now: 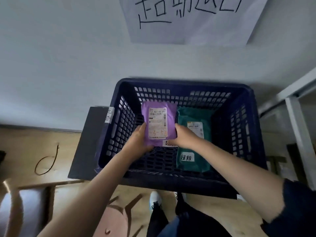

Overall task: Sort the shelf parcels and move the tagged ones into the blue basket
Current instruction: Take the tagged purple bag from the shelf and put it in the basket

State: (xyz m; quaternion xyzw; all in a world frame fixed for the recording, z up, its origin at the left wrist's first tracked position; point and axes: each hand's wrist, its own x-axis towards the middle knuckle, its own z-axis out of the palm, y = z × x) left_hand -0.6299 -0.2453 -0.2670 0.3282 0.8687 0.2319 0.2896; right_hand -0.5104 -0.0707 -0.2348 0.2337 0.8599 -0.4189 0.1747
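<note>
The blue basket (253,134) is the landmark here, a dark latticed crate standing against a pale wall; above it on that wall hangs a white paper sign (188,19) with large handwritten characters; under the basket lies a dark flat board (85,144) that juts out past the basket's left side; to the basket's right stands a white shelf frame (297,120); left of the basket, on the wooden floor, lies a thin dark looped cable tie (47,161)

Inside the basket, on its floor toward the right wall, lies a green parcel (193,151) with a shipping label and a white handwritten tag near its front end; just left of it, over the basket's middle and held above the floor, is a purple parcel (159,124), label up, its lower edge carrying a white tag partly hidden by fingers; the left hand (138,141) grasps the purple parcel's lower left corner, thumb on its face; the right hand (183,136) grips its lower right edge, fingers curled round it
</note>
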